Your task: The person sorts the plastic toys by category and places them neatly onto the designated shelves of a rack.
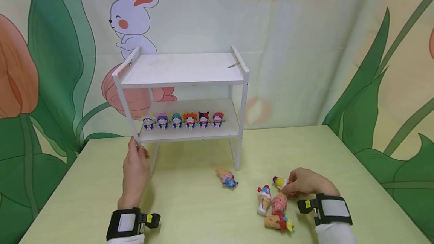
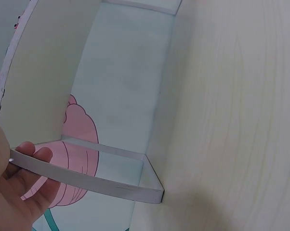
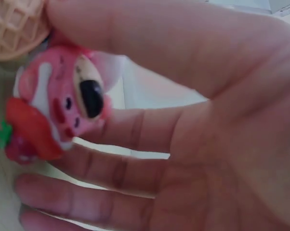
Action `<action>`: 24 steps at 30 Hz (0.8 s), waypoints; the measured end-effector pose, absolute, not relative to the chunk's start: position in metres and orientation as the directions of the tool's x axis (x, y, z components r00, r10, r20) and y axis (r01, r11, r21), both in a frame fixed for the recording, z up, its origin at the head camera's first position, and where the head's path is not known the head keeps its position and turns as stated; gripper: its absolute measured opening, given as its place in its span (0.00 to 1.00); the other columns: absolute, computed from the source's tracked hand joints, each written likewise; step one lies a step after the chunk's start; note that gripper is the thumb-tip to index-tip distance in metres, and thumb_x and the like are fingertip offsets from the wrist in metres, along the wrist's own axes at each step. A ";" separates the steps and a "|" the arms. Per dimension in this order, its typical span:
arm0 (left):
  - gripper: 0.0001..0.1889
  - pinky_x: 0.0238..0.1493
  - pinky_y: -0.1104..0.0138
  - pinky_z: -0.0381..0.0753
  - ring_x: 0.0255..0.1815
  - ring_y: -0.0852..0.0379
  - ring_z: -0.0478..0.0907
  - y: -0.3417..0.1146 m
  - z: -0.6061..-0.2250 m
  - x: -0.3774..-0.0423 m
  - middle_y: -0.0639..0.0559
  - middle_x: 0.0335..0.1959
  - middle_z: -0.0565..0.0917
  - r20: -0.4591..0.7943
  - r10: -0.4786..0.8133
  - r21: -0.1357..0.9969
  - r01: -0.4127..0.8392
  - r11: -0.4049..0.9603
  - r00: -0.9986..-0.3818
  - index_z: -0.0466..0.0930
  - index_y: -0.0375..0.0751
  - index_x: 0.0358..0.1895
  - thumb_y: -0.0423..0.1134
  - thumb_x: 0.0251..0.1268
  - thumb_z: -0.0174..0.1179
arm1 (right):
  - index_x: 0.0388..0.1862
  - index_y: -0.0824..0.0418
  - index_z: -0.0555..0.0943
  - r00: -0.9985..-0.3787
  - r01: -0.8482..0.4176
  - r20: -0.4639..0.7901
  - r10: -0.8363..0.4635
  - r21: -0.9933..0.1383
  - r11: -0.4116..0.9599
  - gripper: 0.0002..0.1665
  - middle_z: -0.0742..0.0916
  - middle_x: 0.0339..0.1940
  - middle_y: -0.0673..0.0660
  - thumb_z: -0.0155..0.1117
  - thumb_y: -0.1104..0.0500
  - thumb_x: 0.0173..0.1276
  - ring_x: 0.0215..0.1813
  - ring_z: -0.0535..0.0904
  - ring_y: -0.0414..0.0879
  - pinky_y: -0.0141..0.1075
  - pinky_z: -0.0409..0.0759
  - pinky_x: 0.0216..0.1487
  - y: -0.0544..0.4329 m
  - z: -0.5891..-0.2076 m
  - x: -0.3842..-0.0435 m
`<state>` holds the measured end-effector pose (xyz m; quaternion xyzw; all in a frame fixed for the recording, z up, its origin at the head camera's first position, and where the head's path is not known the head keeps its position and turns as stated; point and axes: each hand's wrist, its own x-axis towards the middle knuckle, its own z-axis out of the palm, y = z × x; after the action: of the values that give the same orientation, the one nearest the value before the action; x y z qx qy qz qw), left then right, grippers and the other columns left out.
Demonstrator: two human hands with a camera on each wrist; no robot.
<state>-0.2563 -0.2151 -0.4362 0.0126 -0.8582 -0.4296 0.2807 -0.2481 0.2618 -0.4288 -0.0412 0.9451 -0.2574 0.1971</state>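
Pinching the pink bear figure (image 3: 58, 98) between thumb and index finger: right hand (image 1: 308, 182), other fingers loosely spread, over the table (image 1: 190, 214) right of the white shelf (image 1: 190, 69). Left hand (image 1: 135, 168) wraps the shelf's front left leg (image 2: 101, 186) just under the lower board (image 1: 217, 106). Bear figure is at the far right of the cone toy cluster, mostly hidden by the hand in head view; can't tell if it's off the table. Yellow-topped figure (image 1: 280, 182) just beside the fingertips, pink cone toy (image 1: 279, 203) near too, so straight up beats sweeping sideways, else neighbours likely get knocked. Pinch probably does better on the body than on the red cap (image 3: 32, 127); looks like smooth plastic, could slip on a rounded bit. Left hand should only brace lightly: a tug on the leg could tilt the board and topple the six small figures (image 1: 190, 120) standing in a row near its front edge. Blue-and-pink cone toy (image 1: 227, 178) lies apart by the front right leg (image 1: 239, 157), out of the way
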 end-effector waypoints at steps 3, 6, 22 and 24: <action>0.23 0.39 0.52 0.76 0.42 0.41 0.75 -0.215 -0.436 -0.256 0.36 0.43 0.76 0.469 -0.261 0.748 0.223 0.625 -0.844 0.51 0.40 0.74 0.32 0.80 0.37 | 0.35 0.61 0.75 -0.921 0.041 -0.350 -0.172 -0.524 0.851 0.20 0.80 0.26 0.54 0.76 0.53 0.55 0.28 0.75 0.47 0.35 0.72 0.28 0.262 -0.429 -0.248; 0.24 0.41 0.51 0.76 0.43 0.41 0.75 -0.215 -0.436 -0.255 0.36 0.43 0.76 0.464 -0.263 0.752 0.219 0.622 -0.846 0.50 0.41 0.74 0.33 0.80 0.37 | 0.38 0.61 0.71 -0.920 0.056 -0.353 -0.170 -0.548 0.834 0.23 0.80 0.27 0.56 0.77 0.55 0.54 0.27 0.76 0.48 0.36 0.74 0.29 0.262 -0.428 -0.249; 0.23 0.38 0.53 0.75 0.41 0.42 0.74 -0.215 -0.437 -0.256 0.37 0.42 0.76 0.475 -0.261 0.742 0.223 0.632 -0.840 0.51 0.40 0.74 0.32 0.80 0.37 | 0.45 0.62 0.74 -0.947 -0.015 -0.251 -0.202 -0.590 0.807 0.20 0.82 0.30 0.56 0.71 0.53 0.64 0.30 0.78 0.49 0.40 0.73 0.31 0.264 -0.423 -0.251; 0.24 0.37 0.53 0.75 0.41 0.42 0.74 -0.215 -0.437 -0.256 0.37 0.42 0.76 0.473 -0.261 0.742 0.220 0.633 -0.842 0.50 0.41 0.75 0.32 0.80 0.37 | 0.46 0.62 0.75 -0.948 -0.031 -0.238 -0.211 -0.591 0.806 0.19 0.82 0.31 0.56 0.70 0.53 0.65 0.30 0.78 0.49 0.40 0.74 0.31 0.264 -0.422 -0.251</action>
<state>-0.2563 -0.2154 -0.4372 0.0119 -0.8587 -0.4283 0.2811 -0.2513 0.2641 -0.4224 -0.0643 0.9387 -0.3048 0.1477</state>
